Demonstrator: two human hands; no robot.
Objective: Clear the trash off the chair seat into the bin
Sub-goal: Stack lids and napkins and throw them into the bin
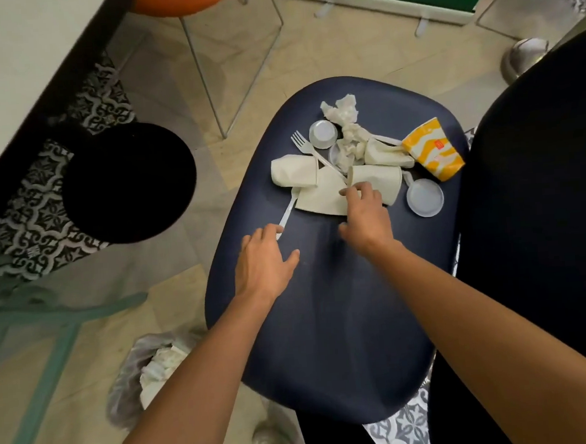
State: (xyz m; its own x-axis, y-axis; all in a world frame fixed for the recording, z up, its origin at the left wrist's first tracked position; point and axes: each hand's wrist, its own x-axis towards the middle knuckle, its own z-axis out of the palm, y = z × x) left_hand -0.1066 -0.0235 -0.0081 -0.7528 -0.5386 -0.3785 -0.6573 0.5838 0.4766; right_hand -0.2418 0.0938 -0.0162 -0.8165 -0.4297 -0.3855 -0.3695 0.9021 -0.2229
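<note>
Lying heaped in the upper centre of the frame, the trash covers the far end of the dark blue chair seat: crumpled napkins, white paper cups, a fork, round lids, a yellow-striped cup. Right hand rests on a flattened paper, fingers curled; whether it is gripping, cannot tell. Left hand is spread, fingertips at a white utensil handle. The bag-lined bin sits at lower left.

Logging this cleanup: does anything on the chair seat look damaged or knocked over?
Yes. The yellow-striped cup lies on its side at the far right of the trash, and the leftmost white cup is dented. No spill shows on the seat.
</note>
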